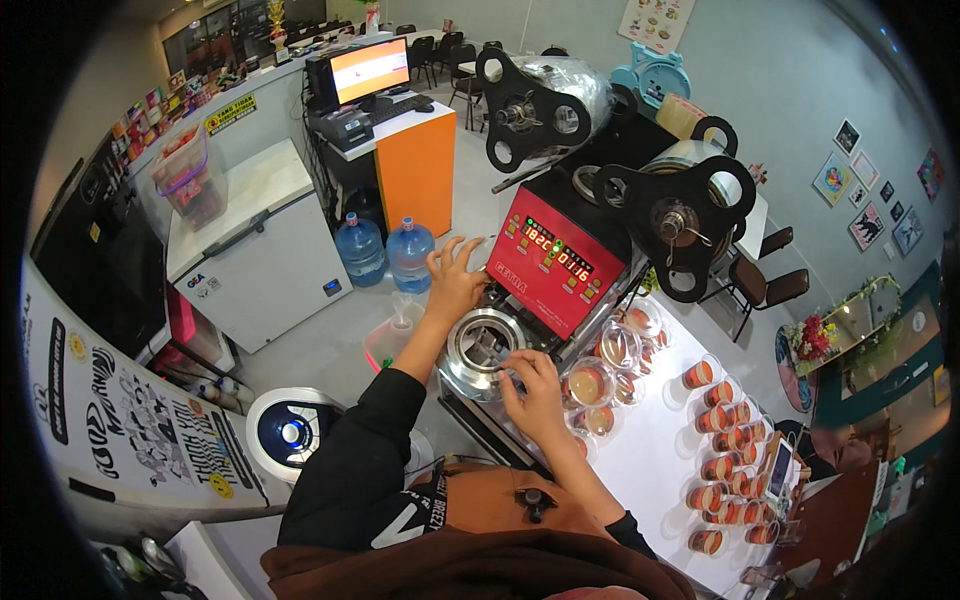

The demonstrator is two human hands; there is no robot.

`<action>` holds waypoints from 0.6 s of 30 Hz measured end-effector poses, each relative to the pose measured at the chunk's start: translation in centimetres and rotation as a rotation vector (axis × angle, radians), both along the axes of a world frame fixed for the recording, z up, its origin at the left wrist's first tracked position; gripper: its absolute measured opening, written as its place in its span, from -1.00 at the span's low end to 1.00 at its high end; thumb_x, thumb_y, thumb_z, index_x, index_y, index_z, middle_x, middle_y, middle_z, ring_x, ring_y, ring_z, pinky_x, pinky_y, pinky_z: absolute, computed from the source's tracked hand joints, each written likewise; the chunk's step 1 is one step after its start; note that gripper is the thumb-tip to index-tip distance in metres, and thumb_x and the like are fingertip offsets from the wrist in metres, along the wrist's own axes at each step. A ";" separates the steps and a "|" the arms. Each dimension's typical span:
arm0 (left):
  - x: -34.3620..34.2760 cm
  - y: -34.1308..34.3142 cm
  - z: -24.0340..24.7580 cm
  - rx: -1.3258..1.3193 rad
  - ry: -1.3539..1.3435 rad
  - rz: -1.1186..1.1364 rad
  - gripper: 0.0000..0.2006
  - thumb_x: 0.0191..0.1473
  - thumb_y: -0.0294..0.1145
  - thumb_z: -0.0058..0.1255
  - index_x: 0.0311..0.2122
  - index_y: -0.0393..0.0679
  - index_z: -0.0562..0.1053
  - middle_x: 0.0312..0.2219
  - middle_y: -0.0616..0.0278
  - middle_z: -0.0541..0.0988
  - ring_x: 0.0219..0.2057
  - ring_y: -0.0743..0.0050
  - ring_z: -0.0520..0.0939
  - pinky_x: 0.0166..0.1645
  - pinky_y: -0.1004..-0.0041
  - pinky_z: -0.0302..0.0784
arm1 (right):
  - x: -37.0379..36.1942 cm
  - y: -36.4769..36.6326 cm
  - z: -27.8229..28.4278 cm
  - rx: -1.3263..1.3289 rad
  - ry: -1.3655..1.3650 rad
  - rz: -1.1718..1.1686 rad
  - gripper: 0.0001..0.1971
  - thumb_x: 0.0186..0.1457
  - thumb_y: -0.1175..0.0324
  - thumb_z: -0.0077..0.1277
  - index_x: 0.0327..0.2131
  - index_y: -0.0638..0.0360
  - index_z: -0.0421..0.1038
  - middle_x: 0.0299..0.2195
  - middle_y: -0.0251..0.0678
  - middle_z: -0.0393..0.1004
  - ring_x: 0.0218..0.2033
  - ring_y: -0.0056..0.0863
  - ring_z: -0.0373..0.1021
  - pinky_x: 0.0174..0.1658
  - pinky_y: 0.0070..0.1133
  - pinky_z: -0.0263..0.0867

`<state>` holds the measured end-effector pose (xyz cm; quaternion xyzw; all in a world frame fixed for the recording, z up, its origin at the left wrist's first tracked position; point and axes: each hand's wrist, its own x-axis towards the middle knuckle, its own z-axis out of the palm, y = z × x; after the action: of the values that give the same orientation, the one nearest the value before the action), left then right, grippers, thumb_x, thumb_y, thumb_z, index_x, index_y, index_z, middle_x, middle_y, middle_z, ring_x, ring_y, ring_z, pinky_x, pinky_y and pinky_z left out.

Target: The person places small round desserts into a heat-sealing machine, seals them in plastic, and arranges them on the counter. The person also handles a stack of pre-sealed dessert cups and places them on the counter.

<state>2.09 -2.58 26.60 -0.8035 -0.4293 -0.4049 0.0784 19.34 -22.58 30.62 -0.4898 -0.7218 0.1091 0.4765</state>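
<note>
A cup sealing machine with a red front panel (pixel 550 268) stands before me, its digits lit. Below the panel sits a round metal ring holder (pixel 460 347); something shiny or clear shows inside it, too small to make out. My left hand (pixel 457 280) is raised beside the machine's left side, fingers bent and spread, with nothing visible in them. At the ring's right edge is my right hand (pixel 535 390), its fingers curved and apart over the rim. Whether they touch it is unclear. Several clear cups with a tan filling (pixel 587 383) stand close to the right hand.
Several filled cups (pixel 715 468) stand in rows on the white table (pixel 640 490), near a tablet (pixel 780 468). Film rolls on black three-lobed holders (pixel 680 222) top the machine. Left are water jugs (pixel 409 255), a chest freezer (pixel 255 265) and a round white appliance (pixel 290 435).
</note>
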 end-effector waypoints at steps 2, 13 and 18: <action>-0.3 -0.1 0.0 -0.036 -0.116 0.010 -0.91 -0.15 -0.33 0.33 -0.44 0.11 0.65 0.24 0.18 0.40 0.32 -0.09 0.21 0.26 -0.12 -0.03 | 0.1 -0.1 0.1 0.003 0.000 -0.001 -0.83 0.08 0.43 0.21 -0.23 0.19 0.56 -0.13 -0.19 0.50 -0.06 -0.15 0.43 0.02 -0.29 0.32; 0.6 -2.9 3.4 0.061 -0.218 -0.031 -0.40 -0.01 -0.37 0.17 0.20 0.36 0.48 0.31 -0.03 0.19 0.31 -0.11 0.16 0.30 -0.07 -0.05 | 0.0 -0.2 0.0 0.016 -0.011 0.010 -0.84 0.08 0.44 0.20 -0.23 0.19 0.56 -0.13 -0.19 0.50 -0.08 -0.14 0.43 0.00 -0.29 0.33; 2.4 -4.0 5.3 0.070 -0.137 0.095 -0.36 0.08 -0.42 0.03 0.29 0.41 0.42 0.32 -0.03 0.16 0.30 -0.15 0.11 0.30 -0.09 -0.07 | -0.5 -0.5 0.3 0.026 -0.023 0.024 -0.86 0.08 0.44 0.20 -0.25 0.17 0.55 -0.15 -0.20 0.51 -0.10 -0.14 0.45 -0.01 -0.30 0.34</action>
<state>4.51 -6.57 31.93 -0.7494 -0.4569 -0.4694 0.0963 18.84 -23.11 30.96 -0.4763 -0.7344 0.0999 0.4730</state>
